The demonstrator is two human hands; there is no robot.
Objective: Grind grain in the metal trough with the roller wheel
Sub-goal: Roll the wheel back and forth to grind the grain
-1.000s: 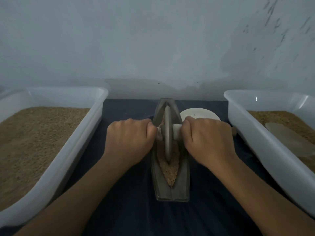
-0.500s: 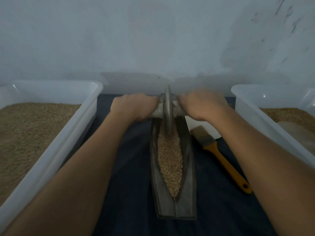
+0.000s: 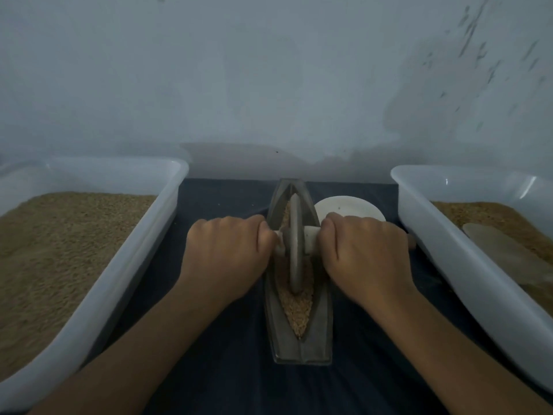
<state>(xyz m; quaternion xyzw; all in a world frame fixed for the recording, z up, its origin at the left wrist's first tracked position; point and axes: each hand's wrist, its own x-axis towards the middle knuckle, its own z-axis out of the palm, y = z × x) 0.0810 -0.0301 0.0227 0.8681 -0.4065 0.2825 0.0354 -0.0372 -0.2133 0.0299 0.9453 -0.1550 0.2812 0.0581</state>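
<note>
Two white tubs [image 3: 98,265] [image 3: 466,250] of grain flank you at frame left and right; between them, centre frame on the dark tabletop [image 3: 215,381], lies the metal trough [image 3: 300,345], grain [image 3: 296,307] heaped inside. Your left hand [image 3: 226,253] and right hand [image 3: 366,253] each clamp the axle of the roller wheel [image 3: 295,247], standing mid-trough. Risk: a skewed stroke likely climbs the narrow rim, spilling grain; side clearance is slim, a white dish [image 3: 350,206] close right.

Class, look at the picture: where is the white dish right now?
The white dish sits on the dark cloth just right of the metal trough, beyond the right hand.
</note>
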